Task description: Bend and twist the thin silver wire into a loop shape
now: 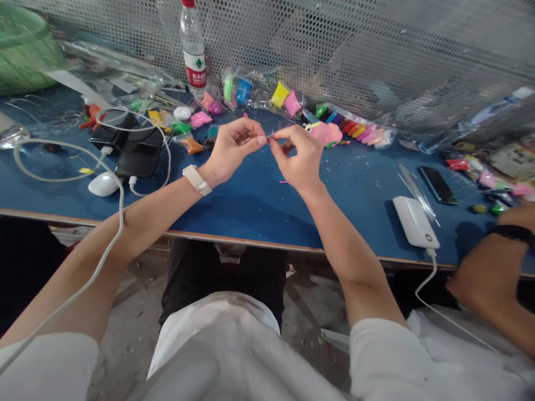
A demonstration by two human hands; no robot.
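Observation:
My left hand [234,147] and my right hand [298,153] meet above the blue table, thumbs and forefingers pinched together. Between the fingertips is a tiny dark piece [270,138], too small to name; both hands seem to grip it. Just behind my right hand lies a pink clay figure [324,133] with a white-and-yellow eye, partly hidden by that hand. A small purple piece [283,182] rests on the table below my fingers. Past my left hand are small clay packets, among them an orange one [191,145] and a pink one [201,119].
A water bottle [194,55] stands at the back by the perforated metal panel [334,50]. Left are black power banks [140,150], a white mouse [103,184] and a cable crossing my left arm. Right are a white power bank [413,221], a phone [438,185] and another person's arm [493,267].

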